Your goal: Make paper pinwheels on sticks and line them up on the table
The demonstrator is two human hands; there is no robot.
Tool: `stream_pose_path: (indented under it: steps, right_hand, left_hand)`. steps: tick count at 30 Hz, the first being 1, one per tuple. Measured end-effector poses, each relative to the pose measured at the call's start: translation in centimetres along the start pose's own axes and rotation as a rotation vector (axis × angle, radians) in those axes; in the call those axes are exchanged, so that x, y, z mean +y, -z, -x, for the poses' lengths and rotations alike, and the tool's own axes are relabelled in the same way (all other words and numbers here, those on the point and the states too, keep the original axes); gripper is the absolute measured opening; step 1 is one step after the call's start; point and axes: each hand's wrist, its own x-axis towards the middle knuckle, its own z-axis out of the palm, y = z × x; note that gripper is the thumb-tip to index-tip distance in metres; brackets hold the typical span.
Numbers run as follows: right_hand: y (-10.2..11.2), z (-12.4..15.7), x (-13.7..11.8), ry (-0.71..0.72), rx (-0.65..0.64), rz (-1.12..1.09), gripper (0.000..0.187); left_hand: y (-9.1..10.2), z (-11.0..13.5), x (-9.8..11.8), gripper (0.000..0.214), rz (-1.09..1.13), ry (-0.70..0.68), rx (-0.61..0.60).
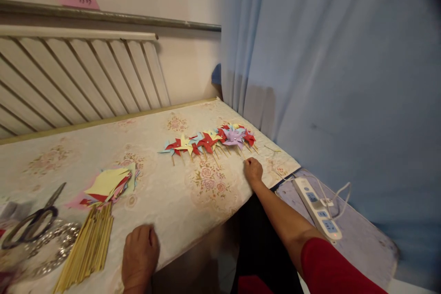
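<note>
My right hand [253,171] reaches out over the patterned tablecloth, its fingers pinched around the lower end of a thin stick. That stick belongs to a lavender paper pinwheel [234,138], which lies at the right of a row of red, yellow and light blue pinwheels [208,142]. My left hand [140,251] rests near the front edge of the table with its fingers curled in and nothing visible in them. Left of it lies a bundle of thin wooden sticks [87,243]. Behind the bundle is a stack of colored paper pieces [108,183], a yellow one on top.
Dark-handled scissors [34,225] and a coil of shiny silver beads [58,248] lie at the left. A white power strip [317,209] with a plugged-in cable sits on a lower surface at right. A blue curtain [327,78] hangs along the right; a radiator [76,73] stands behind.
</note>
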Motion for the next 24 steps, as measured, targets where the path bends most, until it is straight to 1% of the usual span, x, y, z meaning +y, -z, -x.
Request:
stream_pose_path:
  steps: [4,10,14,24]
  right_hand:
    - [-1.1,0.8,-2.2,0.038,-0.035,-0.004,0.021]
    - [-2.9,1.1,-4.6,0.028,-0.052,0.035,0.021]
    - [-3.4,0.8,-5.3,0.017,-0.061,0.074,0.021]
    - [-3.7,0.2,-6.3,0.015,-0.086,0.147,0.020]
  left_hand:
    - [0.0,0.1,0.0,0.016,-0.005,0.006,-0.015]
    - [0.1,0.1,0.0,0.015,0.000,-0.002,-0.020]
    - [0.3,0.2,0.1,0.015,0.006,0.004,-0.017]
    - [0.5,0.2,0.3,0.015,0.035,0.023,-0.045]
